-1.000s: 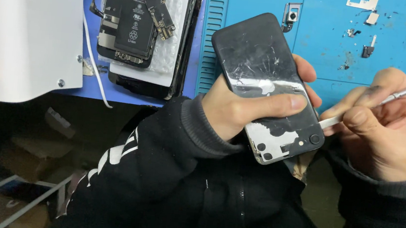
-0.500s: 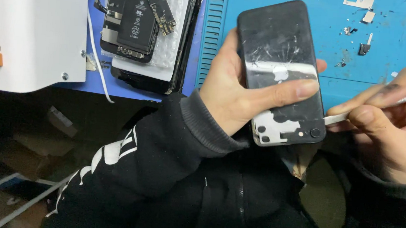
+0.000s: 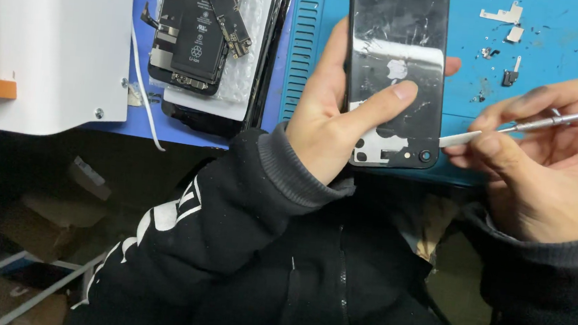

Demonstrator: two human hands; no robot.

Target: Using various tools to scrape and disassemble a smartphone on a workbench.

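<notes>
Head view. Left hand wraps a black phone, back glass cracked, camera end nearest the wrist; thumb pressed across the back, fingers hidden behind. Right hand pinches a thin metal pry tool, its flat tip touching the phone's edge beside the camera corner. Beyond both hands lies a blue work mat, with small metal brackets above the right hand. Past the left hand's far side: an opened phone, battery showing, then a white machine.
</notes>
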